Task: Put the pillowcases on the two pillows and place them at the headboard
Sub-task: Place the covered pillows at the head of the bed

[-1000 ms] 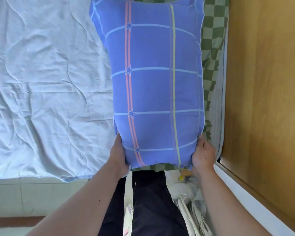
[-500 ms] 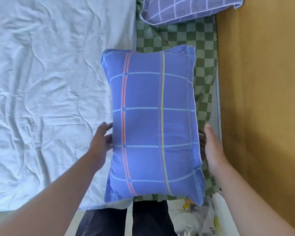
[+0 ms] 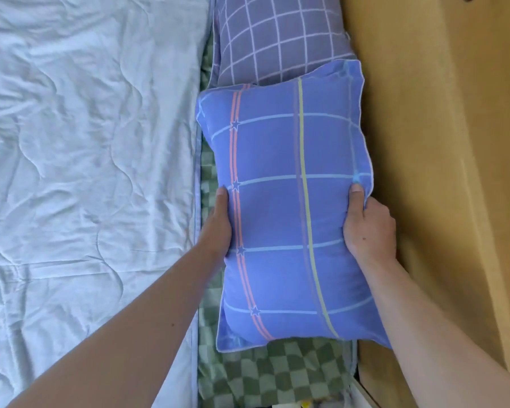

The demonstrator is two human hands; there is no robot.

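A blue pillow [image 3: 289, 207] in a case with orange, yellow and pale stripes lies on the green checked sheet [image 3: 277, 375], its right edge against the wooden headboard [image 3: 430, 172]. My left hand [image 3: 218, 222] holds its left side, fingers under the edge. On the pillow's right edge my right hand [image 3: 365, 228] grips the fabric, thumb on top. Beyond it lies a second pillow [image 3: 274, 39] in a purple case with a white grid, its near end partly covered by the blue pillow.
A pale blue quilt [image 3: 86, 172] covers the bed to the left, its edge running alongside the pillows. The wooden headboard fills the right side of the view.
The blue pillow has moved forward and right, up against the headboard and onto the purple pillow's near end. Both hands went from open beside it to holding its sides.
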